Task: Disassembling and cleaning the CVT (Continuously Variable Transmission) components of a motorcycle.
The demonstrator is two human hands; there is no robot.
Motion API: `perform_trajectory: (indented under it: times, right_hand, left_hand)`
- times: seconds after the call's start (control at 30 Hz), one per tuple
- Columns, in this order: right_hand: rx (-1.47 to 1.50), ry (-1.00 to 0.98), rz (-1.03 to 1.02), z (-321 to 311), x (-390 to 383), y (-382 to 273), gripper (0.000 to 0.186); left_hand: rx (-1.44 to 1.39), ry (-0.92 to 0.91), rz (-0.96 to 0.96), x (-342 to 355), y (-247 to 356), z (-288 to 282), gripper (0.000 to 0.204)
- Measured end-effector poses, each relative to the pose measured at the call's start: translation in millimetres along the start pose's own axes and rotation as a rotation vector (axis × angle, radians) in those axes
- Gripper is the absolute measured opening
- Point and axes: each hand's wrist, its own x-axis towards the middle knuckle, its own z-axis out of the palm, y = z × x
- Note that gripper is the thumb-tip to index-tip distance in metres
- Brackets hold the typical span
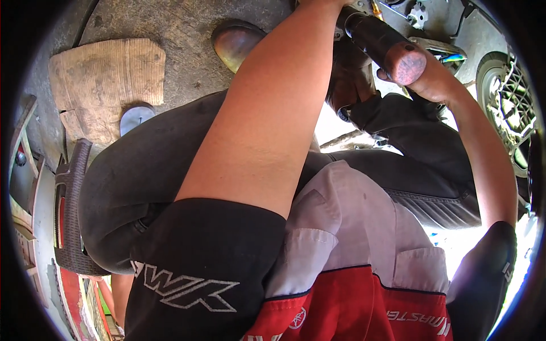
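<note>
My right hand (435, 82) is closed round a thick black cylinder (375, 40) with a worn, reddish round end. A fingertip shows on the cylinder's far side; the rest of the fingers are hidden beneath it. The cylinder slants from the top edge down toward the right, and I cannot make out its exact kind. My left forearm reaches up across the middle to the cylinder's upper end. Only a sliver of my left hand (340, 2) shows at the top edge, with its fingers out of view.
Worn cardboard (108, 74) and a grey disc (136, 117) lie on the stained floor at left. A shoe (236, 42) is beside my left forearm. A spoked wheel (500, 96) stands at right, with a small metal part (418, 15) at top. A woven-edged seat (74, 210) is at left.
</note>
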Motion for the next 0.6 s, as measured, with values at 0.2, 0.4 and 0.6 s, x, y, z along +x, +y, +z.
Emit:
perform_trajectory:
  times: [0.2, 0.4, 0.6]
  right_hand:
    - [0.055, -0.117, -0.009, -3.3, 3.5, -11.4, 0.061]
    - [0.064, -0.083, 0.03, 1.1, 0.1, -11.4, 0.058]
    - [-0.221, 0.058, -0.145, 2.5, -7.8, -7.2, 0.064]
  left_hand:
    - [0.003, 0.033, -0.007, 3.2, -1.5, 4.5, 0.036]
    - [-0.028, 0.046, -0.01, 1.4, -5.9, 9.1, 0.038]
    - [-0.049, 0.081, 0.026, 2.1, -7.2, 11.5, 0.039]
